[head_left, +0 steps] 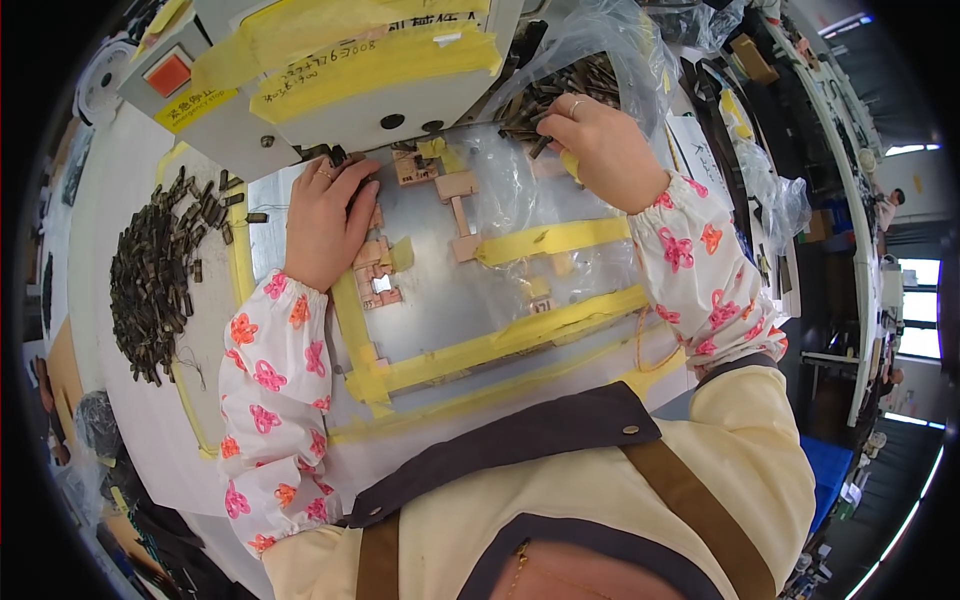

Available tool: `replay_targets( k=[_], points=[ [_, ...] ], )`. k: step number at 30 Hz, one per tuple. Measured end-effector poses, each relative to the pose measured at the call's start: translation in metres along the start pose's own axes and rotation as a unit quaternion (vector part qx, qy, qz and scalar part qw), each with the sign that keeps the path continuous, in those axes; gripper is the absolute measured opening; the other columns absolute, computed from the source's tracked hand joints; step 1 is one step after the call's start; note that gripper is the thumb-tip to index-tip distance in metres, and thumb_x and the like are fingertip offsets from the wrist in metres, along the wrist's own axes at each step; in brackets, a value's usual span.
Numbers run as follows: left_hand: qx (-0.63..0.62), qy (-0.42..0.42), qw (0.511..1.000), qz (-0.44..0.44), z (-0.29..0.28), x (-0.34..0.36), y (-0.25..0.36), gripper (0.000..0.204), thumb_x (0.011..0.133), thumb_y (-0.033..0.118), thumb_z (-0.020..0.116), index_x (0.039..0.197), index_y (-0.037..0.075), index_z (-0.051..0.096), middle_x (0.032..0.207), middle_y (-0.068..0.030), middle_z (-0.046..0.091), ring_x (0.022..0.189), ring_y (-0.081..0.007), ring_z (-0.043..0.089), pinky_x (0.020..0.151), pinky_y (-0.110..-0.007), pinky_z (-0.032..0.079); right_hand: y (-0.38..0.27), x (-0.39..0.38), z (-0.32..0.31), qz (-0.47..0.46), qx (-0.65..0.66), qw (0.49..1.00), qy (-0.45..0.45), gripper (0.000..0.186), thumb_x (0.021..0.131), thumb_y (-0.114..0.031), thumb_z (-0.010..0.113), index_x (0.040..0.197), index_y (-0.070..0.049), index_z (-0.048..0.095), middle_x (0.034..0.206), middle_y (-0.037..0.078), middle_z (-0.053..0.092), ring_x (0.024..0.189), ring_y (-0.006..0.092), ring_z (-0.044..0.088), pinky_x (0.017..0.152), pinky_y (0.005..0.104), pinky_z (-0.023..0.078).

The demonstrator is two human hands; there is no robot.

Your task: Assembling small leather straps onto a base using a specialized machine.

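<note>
My right hand (612, 155) is closed in a pinch on a small dark strip (542, 147), in front of a clear plastic bag (635, 50) with many dark strips (592, 78) inside. At the foot of a grey machine (225, 120), my left hand (328, 222) has its fingers bent and drawn together around something dark that they mostly hide. Beside its thumb, pinkish copper-coloured blocks (374, 255) are fixed on a metal plate (430, 320). More such blocks (457, 187) stand between the two hands.
A large heap of small dark pieces (150, 285) lies on the white table at the left. Yellow tape (500, 345) edges the plate, and another strip crosses it. The machine carries a red square button (168, 77). Crumpled clear plastic (770, 190) lies at the far right.
</note>
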State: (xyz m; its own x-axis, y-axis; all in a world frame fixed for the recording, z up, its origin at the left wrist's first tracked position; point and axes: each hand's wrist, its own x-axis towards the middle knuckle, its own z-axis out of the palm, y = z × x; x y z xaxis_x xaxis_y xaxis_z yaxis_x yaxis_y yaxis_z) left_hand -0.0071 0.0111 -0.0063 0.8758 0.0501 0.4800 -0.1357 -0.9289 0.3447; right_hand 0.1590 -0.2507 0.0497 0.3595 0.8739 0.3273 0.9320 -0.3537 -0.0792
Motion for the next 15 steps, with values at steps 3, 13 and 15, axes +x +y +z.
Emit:
replay_targets(
  k=[3,13,15],
  points=[
    [0.011,0.005,1.0,0.004,-0.001,0.003,0.006,0.023,0.081,0.015,0.059,0.103,0.007,0.061,0.099,-0.0138,0.062,0.096,-0.0367,0.051,0.089,-0.041,0.038,0.005,-0.005,0.01,-0.046,-0.086,0.995,0.037,0.02,0.069,-0.004,0.059,0.088,-0.005,0.061,0.087,0.008,0.056,0.084,0.0264,0.058,0.073,0.0364,0.047],
    [0.045,-0.062,0.997,-0.01,0.005,0.016,0.005,0.018,0.083,0.008,0.054,0.101,0.007,0.06,0.095,-0.0128,0.063,0.084,-0.0317,0.056,0.077,-0.036,0.039,0.013,-0.007,0.024,0.059,-0.111,0.991,0.054,0.011,0.071,-0.006,0.056,0.082,-0.005,0.057,0.082,0.007,0.058,0.08,0.0252,0.059,0.065,0.0345,0.049],
    [0.047,-0.038,0.998,0.017,0.006,0.012,0.003,0.02,0.082,0.002,0.052,0.1,0.007,0.06,0.093,-0.0137,0.063,0.085,-0.0336,0.056,0.077,-0.038,0.04,0.007,-0.004,0.017,0.07,-0.116,0.989,0.058,0.01,0.072,-0.006,0.056,0.082,-0.005,0.056,0.079,0.007,0.058,0.079,0.0252,0.06,0.064,0.0346,0.049]
  ],
)
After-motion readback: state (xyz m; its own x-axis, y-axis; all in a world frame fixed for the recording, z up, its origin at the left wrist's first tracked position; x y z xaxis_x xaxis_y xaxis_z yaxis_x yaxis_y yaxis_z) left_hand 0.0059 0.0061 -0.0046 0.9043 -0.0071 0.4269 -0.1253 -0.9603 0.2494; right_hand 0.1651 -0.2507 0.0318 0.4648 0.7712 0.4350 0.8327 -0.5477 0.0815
